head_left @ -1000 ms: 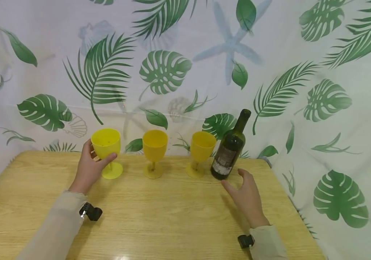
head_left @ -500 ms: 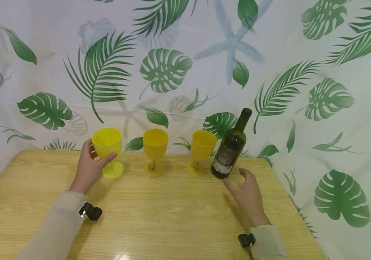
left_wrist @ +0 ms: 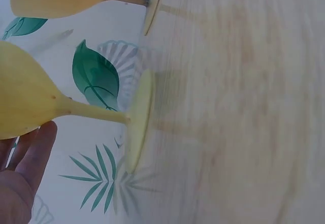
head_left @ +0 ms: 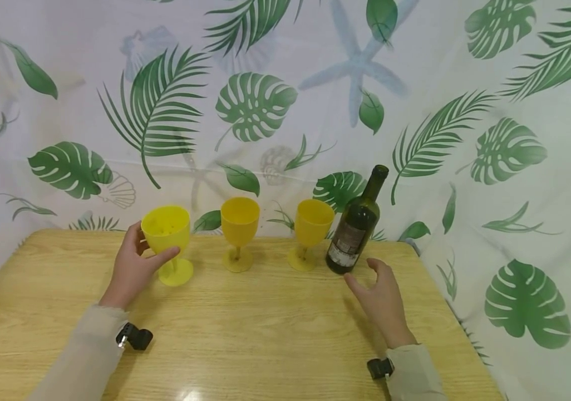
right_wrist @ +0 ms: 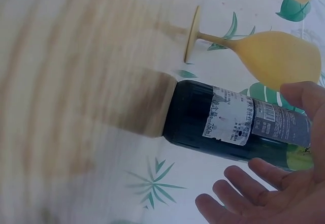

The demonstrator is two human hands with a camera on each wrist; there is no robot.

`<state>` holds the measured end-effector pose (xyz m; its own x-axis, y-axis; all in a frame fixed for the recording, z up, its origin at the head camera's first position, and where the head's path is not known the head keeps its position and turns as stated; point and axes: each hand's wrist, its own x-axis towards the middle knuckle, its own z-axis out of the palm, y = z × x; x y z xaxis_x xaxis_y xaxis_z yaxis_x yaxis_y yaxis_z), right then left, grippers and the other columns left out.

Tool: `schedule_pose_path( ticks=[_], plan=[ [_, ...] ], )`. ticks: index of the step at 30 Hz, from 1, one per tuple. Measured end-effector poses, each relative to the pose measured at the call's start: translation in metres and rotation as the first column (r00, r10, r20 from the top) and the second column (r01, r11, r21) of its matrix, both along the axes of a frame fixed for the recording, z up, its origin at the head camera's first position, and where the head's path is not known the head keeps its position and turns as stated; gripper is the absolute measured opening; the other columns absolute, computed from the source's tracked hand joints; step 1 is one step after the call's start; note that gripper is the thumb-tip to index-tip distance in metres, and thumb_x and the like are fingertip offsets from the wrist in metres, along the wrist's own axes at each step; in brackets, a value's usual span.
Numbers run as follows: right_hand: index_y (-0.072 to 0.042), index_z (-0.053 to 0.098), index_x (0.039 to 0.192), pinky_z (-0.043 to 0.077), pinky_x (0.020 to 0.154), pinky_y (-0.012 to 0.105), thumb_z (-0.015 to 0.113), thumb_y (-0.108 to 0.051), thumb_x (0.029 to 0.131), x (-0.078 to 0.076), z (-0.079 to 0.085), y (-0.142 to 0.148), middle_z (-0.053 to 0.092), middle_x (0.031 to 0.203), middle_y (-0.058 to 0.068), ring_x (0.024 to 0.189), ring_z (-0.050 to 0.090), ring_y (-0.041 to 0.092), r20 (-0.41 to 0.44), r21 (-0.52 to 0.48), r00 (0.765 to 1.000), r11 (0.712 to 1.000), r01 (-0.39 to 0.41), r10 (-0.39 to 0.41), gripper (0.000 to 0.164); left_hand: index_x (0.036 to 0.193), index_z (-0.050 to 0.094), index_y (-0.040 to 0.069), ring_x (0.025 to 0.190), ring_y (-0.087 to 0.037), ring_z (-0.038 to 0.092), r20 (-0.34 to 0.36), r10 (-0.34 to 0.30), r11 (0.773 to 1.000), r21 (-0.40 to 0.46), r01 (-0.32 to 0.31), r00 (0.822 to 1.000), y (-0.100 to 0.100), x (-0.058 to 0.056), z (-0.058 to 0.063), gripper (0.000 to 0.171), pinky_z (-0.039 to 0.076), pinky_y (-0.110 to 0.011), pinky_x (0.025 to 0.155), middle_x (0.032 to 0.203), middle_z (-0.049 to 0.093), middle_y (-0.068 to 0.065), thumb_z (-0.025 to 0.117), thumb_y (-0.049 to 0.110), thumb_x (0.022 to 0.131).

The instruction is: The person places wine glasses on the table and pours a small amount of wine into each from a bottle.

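Note:
My left hand (head_left: 135, 267) holds a bright yellow goblet (head_left: 166, 225) by its bowl, thumb in front and fingers behind. In the left wrist view the fingers lie against the goblet's bowl (left_wrist: 23, 89); whether its foot touches the table I cannot tell. My right hand (head_left: 380, 298) is beside a dark green wine bottle (head_left: 353, 234), thumb and fingers spread apart. The right wrist view shows the bottle's torn white label (right_wrist: 228, 116) between the thumb and the loosely extended fingers. The bottle stands upright on the table.
Two darker yellow goblets, a middle one (head_left: 239, 223) and a right one (head_left: 313, 223), stand in a row along the back of the wooden table (head_left: 265, 328). The right goblet is close to the bottle. A leaf-patterned cloth (head_left: 275, 55) hangs behind the table.
My left hand has brought the bright yellow goblet slightly nearer to me, out of line with the other two. My right hand and the bottle stay practically where they were.

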<state>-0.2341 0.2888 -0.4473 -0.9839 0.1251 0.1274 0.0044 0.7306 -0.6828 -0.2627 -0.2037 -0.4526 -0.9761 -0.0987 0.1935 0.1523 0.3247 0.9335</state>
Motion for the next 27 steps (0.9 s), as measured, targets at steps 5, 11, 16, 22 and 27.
schedule_pose_path(
  ticks=[5,11,16,22,27],
  plan=[
    [0.001,0.035,0.155,0.031,0.119,0.058,0.065,-0.056,0.097,0.0,0.002,0.0,0.038,0.158,0.023,0.147,0.034,0.041,0.0,-0.02,1.0,1.0,-0.004,0.004,0.087,0.161,0.026,0.016,0.132,-0.038,0.048,-0.002,-0.038,0.999,-0.007,0.038,0.999,-0.002,0.008,-0.001,0.094,0.041,-0.059,0.109,0.148,0.044,-0.016,0.082,0.041,0.09],
    [0.002,0.037,0.153,0.03,0.119,0.058,0.068,-0.044,0.099,0.0,0.003,-0.002,0.038,0.157,0.023,0.147,0.034,0.042,-0.001,-0.053,1.0,0.998,-0.014,0.014,0.077,0.161,0.025,0.016,0.131,-0.041,0.048,0.017,-0.081,0.996,-0.026,0.081,0.997,-0.001,0.017,0.002,0.095,0.04,-0.063,0.109,0.152,0.043,-0.017,0.083,0.04,0.089],
    [0.003,0.037,0.153,0.032,0.118,0.059,0.068,-0.039,0.099,-0.002,0.002,-0.004,0.04,0.155,0.024,0.145,0.036,0.043,-0.017,-0.057,1.0,0.998,-0.024,0.023,0.075,0.159,0.025,0.016,0.132,-0.037,0.049,0.026,-0.117,0.993,-0.032,0.118,0.993,0.0,0.021,0.005,0.093,0.049,-0.044,0.105,0.153,0.043,-0.015,0.083,0.038,0.09],
    [-0.003,0.03,0.158,0.034,0.116,0.062,0.069,-0.043,0.099,-0.002,0.001,-0.005,0.041,0.155,0.022,0.147,0.034,0.042,0.003,-0.087,1.0,0.996,-0.022,0.022,0.082,0.155,0.026,0.014,0.129,-0.033,0.052,0.012,-0.17,0.984,-0.054,0.171,0.985,0.001,0.023,0.007,0.089,0.052,-0.017,0.089,0.149,0.044,-0.013,0.083,0.034,0.09],
    [-0.005,0.028,0.159,0.036,0.114,0.063,0.068,-0.048,0.098,-0.002,0.0,-0.005,0.041,0.156,0.021,0.148,0.034,0.041,0.011,-0.09,1.0,0.996,-0.028,0.029,0.085,0.153,0.027,0.014,0.128,-0.034,0.051,0.01,-0.208,0.975,-0.08,0.208,0.978,0.003,0.024,0.009,0.087,0.055,-0.033,0.095,0.147,0.044,-0.013,0.084,0.031,0.09]
  ],
)
